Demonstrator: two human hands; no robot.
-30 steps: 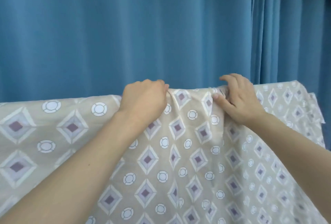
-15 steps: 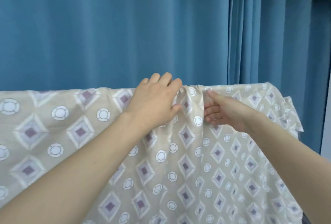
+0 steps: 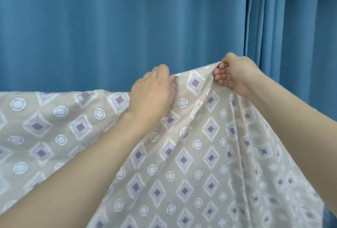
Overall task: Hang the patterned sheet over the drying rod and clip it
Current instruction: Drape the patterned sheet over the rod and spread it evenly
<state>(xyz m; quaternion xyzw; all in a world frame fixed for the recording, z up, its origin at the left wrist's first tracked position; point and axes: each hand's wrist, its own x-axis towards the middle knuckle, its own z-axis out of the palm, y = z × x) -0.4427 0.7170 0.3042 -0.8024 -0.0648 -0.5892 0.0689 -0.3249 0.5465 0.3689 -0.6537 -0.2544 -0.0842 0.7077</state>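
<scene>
The patterned sheet (image 3: 191, 154) is beige with purple diamonds and white circles, and it fills the lower half of the view. Its top edge runs level on the left and rises to a peak at the right. My right hand (image 3: 235, 74) grips a bunch of the sheet at that peak, fingers curled round the cloth. My left hand (image 3: 151, 92) holds the top edge just left of the peak, fingers curled over it. The drying rod is hidden under the sheet. No clip is in view.
A blue curtain (image 3: 109, 27) hangs close behind the sheet across the whole background, with deeper folds at the right (image 3: 273, 27).
My right hand has closed on the sheet and lifted it up and to the right, forming a peak. My left hand shifted along the top edge. The sheet's right end no longer lies flat.
</scene>
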